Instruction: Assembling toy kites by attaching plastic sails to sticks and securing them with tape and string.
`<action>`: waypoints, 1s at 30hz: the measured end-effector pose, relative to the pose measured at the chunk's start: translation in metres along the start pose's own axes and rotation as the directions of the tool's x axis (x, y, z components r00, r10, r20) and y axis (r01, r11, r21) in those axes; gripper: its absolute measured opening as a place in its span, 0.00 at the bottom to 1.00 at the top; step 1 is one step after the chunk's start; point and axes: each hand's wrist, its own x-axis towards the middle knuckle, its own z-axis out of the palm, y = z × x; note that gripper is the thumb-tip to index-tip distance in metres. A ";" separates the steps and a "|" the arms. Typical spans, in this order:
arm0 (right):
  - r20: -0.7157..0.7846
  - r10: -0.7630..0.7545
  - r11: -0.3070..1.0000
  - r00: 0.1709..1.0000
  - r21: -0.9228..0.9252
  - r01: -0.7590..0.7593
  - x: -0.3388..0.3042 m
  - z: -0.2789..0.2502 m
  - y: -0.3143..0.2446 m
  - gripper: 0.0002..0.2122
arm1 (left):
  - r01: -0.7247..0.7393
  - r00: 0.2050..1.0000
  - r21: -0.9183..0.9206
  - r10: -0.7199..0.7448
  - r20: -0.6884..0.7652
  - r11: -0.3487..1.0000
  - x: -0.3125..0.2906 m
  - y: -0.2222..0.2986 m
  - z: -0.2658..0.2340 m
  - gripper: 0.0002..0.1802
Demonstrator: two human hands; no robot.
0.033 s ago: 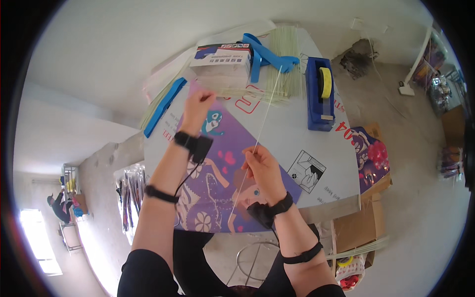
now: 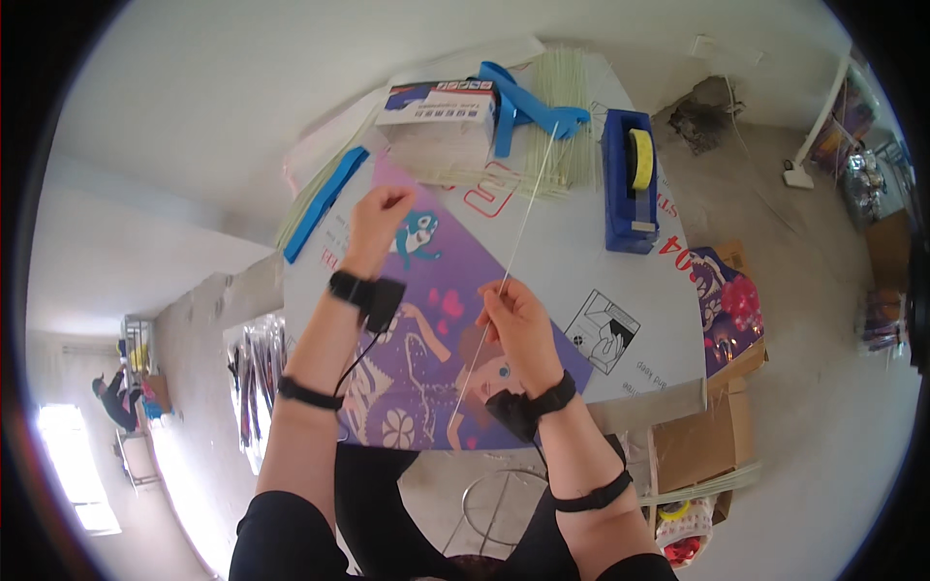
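My right hand (image 2: 513, 315) pinches a long thin pale rod (image 2: 528, 206) between thumb and fingers. The rod slants over a purple printed sheet (image 2: 475, 247) with cartoon figures and pink hearts, its far end near a blue ribbon (image 2: 542, 108). Above the sheet's left edge, near its narrow far corner, my left hand (image 2: 381, 218) is closed with fingertips together; what it holds, if anything, I cannot make out. The sheet lies flat on a white printed board (image 2: 668, 329). Both wrists wear black straps with small dark boxes.
A blue tape dispenser (image 2: 620, 213) with yellow tape stands right on the table. At the back are a white box (image 2: 436, 121) and pale rods (image 2: 562, 77); a blue strip (image 2: 325, 205) lies left. Cardboard (image 2: 697, 450) and a stool (image 2: 504, 504) are below. Another person (image 2: 118, 402) is far left.
My left hand has moved a little left and toward me, away from the sheet's far corner. My right hand stays on the rod, almost unmoved.
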 end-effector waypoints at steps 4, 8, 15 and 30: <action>-0.017 -0.051 0.997 0.999 0.058 0.052 0.000 0.000 0.004 0.08 | 0.227 0.974 -0.251 -0.225 0.038 0.941 -0.106 0.003 -0.081 0.11; -0.043 -0.075 0.989 0.996 0.124 0.080 -0.001 0.004 0.010 0.09 | 0.438 0.885 -0.366 -0.466 0.015 0.821 -0.203 0.018 -0.149 0.10; -0.094 -0.193 0.929 0.977 0.304 0.212 -0.007 0.006 0.016 0.09 | 0.361 0.918 -0.328 -0.395 -0.042 0.873 -0.291 0.055 -0.175 0.06; -0.307 -0.336 0.861 0.890 0.283 0.422 -0.014 -0.010 0.014 0.08 | 0.065 0.997 -0.136 -0.060 0.046 0.989 -0.222 -0.024 -0.042 0.08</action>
